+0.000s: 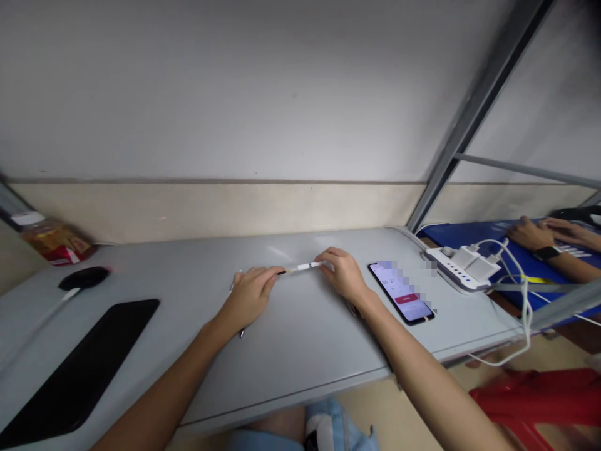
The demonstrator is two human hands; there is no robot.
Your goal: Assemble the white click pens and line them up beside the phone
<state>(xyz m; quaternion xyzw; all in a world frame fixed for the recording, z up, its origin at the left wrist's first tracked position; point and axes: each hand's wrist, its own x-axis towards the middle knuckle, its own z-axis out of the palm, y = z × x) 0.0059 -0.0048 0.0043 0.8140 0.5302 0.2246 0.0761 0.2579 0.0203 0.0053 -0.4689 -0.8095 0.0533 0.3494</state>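
Just above the grey desk (291,351), a thin pen-like piece (303,267) spans the gap between my two hands. Its middle is white with small dark marks, and a dark, gold-tipped part sits at its left end. My left hand (251,291) pinches the dark end between thumb and fingers. The white end is gripped by my right hand (342,272), fingers bent round it. Whether it is one piece or two parts touching, I cannot tell. A small shiny tip (242,333) pokes out below my left hand; the rest of it is hidden.
Right of my right hand lies a lit phone (401,293), with a white power strip (457,269) and cables beyond. At left are a black mat (84,369), a black oval object (84,278) and a bottle (56,238). Another person's hands (533,235) rest at the blue desk.
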